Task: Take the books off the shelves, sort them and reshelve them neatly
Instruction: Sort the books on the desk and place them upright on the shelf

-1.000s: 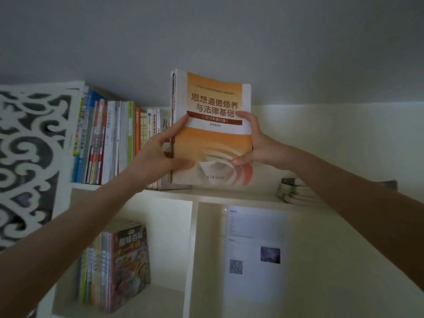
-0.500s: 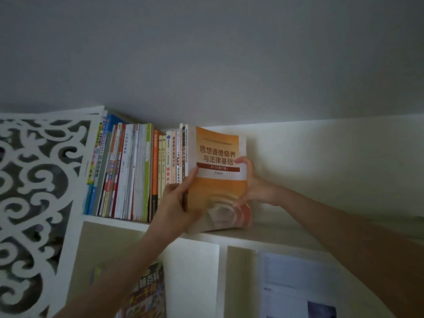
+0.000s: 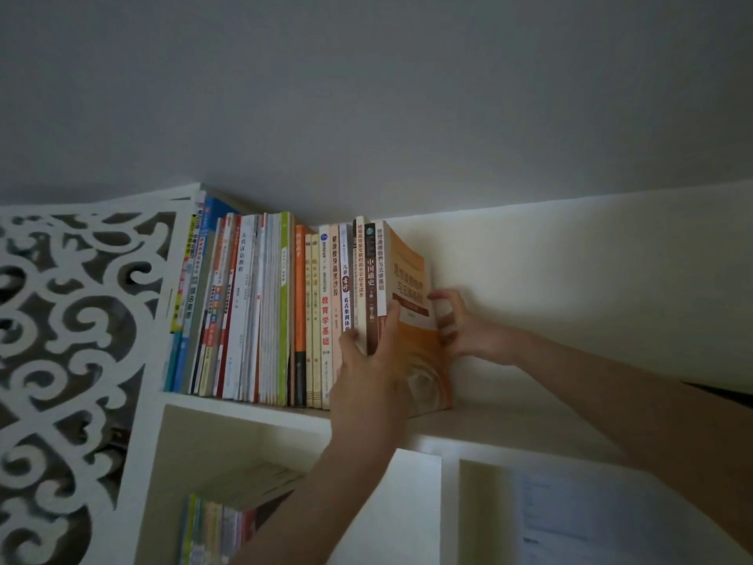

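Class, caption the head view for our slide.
Left hand steadies the row of books; right hand grips the orange end book.

Both bare arms reaching upward, left forearm rising from the bottom centre, left hand point(image 3: 368, 360) upright, fingers straight and spread, pressing on the orange book point(image 3: 409, 275), right forearm slanting in from the lower right, right hand point(image 3: 468, 332) with fingers curled round that book's far edge
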Tool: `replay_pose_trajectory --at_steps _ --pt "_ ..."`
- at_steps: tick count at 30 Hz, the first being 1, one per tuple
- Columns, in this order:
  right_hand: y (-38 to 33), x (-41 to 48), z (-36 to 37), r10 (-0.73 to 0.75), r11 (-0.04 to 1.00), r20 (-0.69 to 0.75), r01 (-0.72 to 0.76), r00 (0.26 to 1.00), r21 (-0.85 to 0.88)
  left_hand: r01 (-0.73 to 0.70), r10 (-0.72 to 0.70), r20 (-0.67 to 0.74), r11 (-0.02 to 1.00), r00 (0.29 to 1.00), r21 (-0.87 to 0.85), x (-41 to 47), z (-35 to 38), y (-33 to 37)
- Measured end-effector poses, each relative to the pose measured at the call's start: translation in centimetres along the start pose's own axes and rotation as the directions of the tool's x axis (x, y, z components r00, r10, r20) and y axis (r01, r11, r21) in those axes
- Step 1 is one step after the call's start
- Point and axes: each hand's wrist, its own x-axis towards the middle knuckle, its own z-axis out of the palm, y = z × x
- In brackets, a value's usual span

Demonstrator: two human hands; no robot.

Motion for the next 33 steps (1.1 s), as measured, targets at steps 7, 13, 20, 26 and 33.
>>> replay_pose_trajectory --at_steps 7,13,20,26,33 --pt "0.8 -1.7 1.5 0.059 0.995 0.076 -0.052 0.995 -0.090 -0.069 0.065 0.023 0.954 0.998 0.292 0.3 0.8 0.3" --pt "1.7 -2.2 2.5 0.130 0.964 0.086 -0.105 0.988 -0.245 -0.181 0.201 -0.062 0.955 0.978 0.236 1.5 2.8 -1.9" --pt "2.8 -1.9 1.7 0.067 0.963 0.134 -0.029 0.989 -0.267 -0.111 0.040 0.283 0.965 0.958 0.237 2.6 1.4 -2.1" --pt "2.3 -1.5 2.0 0.089 0.856 0.047 -0.052 0.995 -0.514 -0.118 0.136 -0.061 0.965 0.989 0.234 2.3 3.4 -1.4" --pt "0.5 -3.5 1.2 0.125 0.731 -0.044 -0.122 0.991 -0.672 -0.057 0.052 0.023 0.962 0.998 0.267 1.9 3.7 -1.3"
